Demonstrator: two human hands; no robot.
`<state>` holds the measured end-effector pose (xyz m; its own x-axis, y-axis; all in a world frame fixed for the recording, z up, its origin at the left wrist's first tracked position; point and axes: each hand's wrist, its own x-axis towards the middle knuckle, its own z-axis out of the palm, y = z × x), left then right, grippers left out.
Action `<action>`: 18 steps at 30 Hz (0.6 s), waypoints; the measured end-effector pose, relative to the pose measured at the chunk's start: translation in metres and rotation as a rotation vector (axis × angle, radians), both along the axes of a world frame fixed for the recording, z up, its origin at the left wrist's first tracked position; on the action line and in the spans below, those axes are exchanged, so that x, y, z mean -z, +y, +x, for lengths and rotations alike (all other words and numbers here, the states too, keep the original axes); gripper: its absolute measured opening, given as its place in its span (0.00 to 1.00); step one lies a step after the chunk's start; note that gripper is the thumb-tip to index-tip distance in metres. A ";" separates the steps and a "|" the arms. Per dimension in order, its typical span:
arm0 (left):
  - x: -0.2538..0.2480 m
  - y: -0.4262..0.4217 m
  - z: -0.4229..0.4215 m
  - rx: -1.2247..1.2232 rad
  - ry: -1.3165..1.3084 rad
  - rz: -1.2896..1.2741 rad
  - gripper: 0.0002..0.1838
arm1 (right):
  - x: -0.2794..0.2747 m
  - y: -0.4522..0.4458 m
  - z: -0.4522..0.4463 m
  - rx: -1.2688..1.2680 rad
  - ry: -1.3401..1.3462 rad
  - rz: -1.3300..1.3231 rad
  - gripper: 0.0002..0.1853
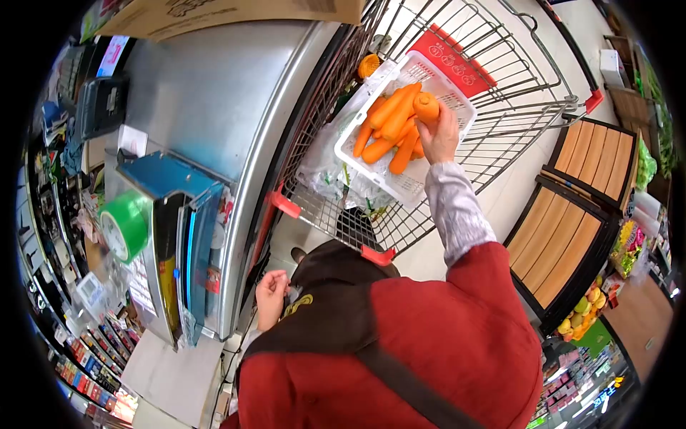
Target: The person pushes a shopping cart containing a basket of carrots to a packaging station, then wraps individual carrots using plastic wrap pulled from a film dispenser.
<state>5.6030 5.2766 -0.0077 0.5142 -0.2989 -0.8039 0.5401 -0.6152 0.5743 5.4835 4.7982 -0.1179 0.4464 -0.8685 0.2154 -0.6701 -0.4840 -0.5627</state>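
My right hand (441, 134) is closed round a carrot (426, 107), held over the right part of a white plastic basket (464, 100). Several orange carrots (389, 114) lie heaped in that basket, which rests inside a metal shopping cart (493, 107) on top of clear plastic bags (325, 157). Near my body, left of the dark apron (332, 272), my left hand (271, 297) has its fingers curled together beside the cart's lower left corner. Whether those fingers hold anything is too small to tell.
A metal counter (207, 93) runs along the left, with a cardboard box (236, 14) at its top and a green tape roll (123, 225) nearer me. Wooden slatted racks (557, 250) stand at the right, beside fruit (582, 314). An orange-capped item (369, 66) sits in the cart.
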 end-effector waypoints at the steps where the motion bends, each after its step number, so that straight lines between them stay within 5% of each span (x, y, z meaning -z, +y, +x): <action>1: -0.003 -0.005 0.000 -0.008 0.008 -0.015 0.08 | -0.022 0.009 0.002 -0.124 -0.103 -0.019 0.30; 9: -0.008 0.009 -0.007 -0.054 -0.132 -0.193 0.09 | -0.119 0.096 0.033 -0.537 -0.272 0.191 0.30; 11: -0.011 0.024 -0.007 -0.112 -0.163 -0.281 0.10 | -0.127 0.127 0.037 -0.654 -0.439 0.854 0.28; 13: -0.012 0.044 -0.010 -0.267 -0.147 -0.279 0.11 | -0.154 0.157 0.047 -0.737 -0.374 1.177 0.26; 18: -0.023 0.108 -0.021 -0.618 -0.218 -0.318 0.12 | -0.163 0.238 0.073 -0.842 -0.374 1.570 0.32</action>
<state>5.5823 5.3842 0.0150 0.8030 -0.1041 -0.5869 0.5883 -0.0200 0.8084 5.5562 5.0363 0.0454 0.9492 0.0646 -0.3080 -0.3003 0.4784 -0.8252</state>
